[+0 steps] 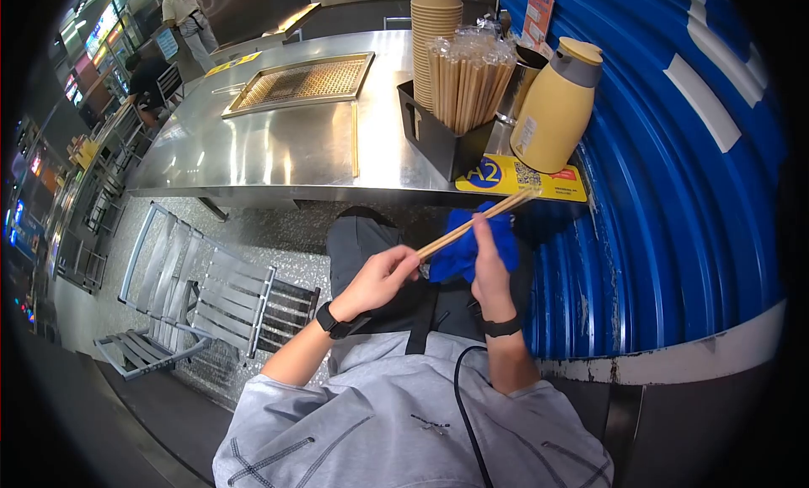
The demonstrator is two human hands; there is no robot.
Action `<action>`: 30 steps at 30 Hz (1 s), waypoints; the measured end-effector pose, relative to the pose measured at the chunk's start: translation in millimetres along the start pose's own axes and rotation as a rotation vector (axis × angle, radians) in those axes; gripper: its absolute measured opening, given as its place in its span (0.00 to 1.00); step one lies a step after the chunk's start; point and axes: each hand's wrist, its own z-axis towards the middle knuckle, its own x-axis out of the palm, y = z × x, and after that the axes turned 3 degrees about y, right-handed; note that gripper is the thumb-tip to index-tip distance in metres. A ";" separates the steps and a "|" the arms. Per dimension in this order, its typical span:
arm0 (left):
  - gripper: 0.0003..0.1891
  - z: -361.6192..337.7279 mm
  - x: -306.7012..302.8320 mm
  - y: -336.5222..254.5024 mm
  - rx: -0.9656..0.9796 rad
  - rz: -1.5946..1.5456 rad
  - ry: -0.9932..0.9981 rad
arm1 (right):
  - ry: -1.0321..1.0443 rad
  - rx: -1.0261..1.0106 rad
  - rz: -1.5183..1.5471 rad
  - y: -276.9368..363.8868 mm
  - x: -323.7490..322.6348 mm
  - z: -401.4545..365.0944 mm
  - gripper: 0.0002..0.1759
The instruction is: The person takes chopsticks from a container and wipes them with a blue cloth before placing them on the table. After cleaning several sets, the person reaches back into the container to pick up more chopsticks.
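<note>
Two wooden chopsticks (451, 237), held together as a pair, slant up and away over the person's lap, with their far tips just below the edge of the steel table (278, 151). The left hand (379, 281) is clenched around the near ends, fingers curled and thumb on top. The right hand (491, 265) grasps a blue cloth (459, 256) bunched around the middle of the pair, thumb pressing the sticks into the fabric. My judgement is that the step in hand is a wipe along the sticks, and the cloth is about halfway up them. The stretch towards the tips looks uncovered. The next move seems to call for a firm hold by the left hand while the cloth slides out towards the far tips, with enough pinch to keep both sticks side by side rather than letting one twist free (thin, smooth wood tends to roll under a thumb). On the table a black holder (438, 138) stands packed with wrapped chopsticks (468, 83), just beside a yellow jug (556, 109) and in front of a stack of paper cups (436, 16). One loose pair (355, 138) lies on the bare steel, near a mesh tray (299, 82). A person in a dark top sits well apart at the far left.
</note>
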 end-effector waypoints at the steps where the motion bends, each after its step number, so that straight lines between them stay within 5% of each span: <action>1: 0.14 -2.7 2.4 5.4 0.050 -0.011 0.021 | 0.008 0.020 0.011 2.7 -4.6 2.0 0.18; 4: 0.15 -10.0 7.2 -0.3 0.024 -0.133 0.016 | 0.129 -0.032 0.027 18.8 10.4 -13.1 0.23; 6: 0.16 -16.0 10.3 -11.8 0.010 -0.297 0.036 | 0.544 -0.026 0.009 22.5 8.7 -23.3 0.30; 9: 0.18 -24.6 16.3 -15.9 -0.017 -0.389 0.089 | 0.626 -0.020 0.076 16.6 24.4 -36.8 0.31; 12: 0.18 -26.7 21.8 -10.0 -0.032 -0.359 0.143 | 0.444 0.096 0.038 3.0 16.9 -41.0 0.26; 13: 0.18 -27.0 24.1 -3.6 -0.046 -0.373 0.155 | 0.449 0.041 0.017 -7.5 9.9 -35.2 0.19; 18: 0.19 -33.6 26.9 -4.3 -0.117 -0.344 0.158 | 0.314 -0.142 -0.176 13.0 1.0 -29.2 0.14; 23: 0.19 -44.8 27.3 -9.4 -0.046 -0.056 0.060 | 0.012 -0.220 0.108 46.5 -0.5 -19.1 0.13; 28: 0.18 -37.3 36.3 -13.8 0.028 0.121 -0.057 | -0.052 -0.006 0.123 18.2 20.0 -36.9 0.12; 30: 0.18 -32.2 40.1 -22.2 0.045 0.138 -0.097 | 0.113 0.027 0.011 3.2 34.7 -55.2 0.07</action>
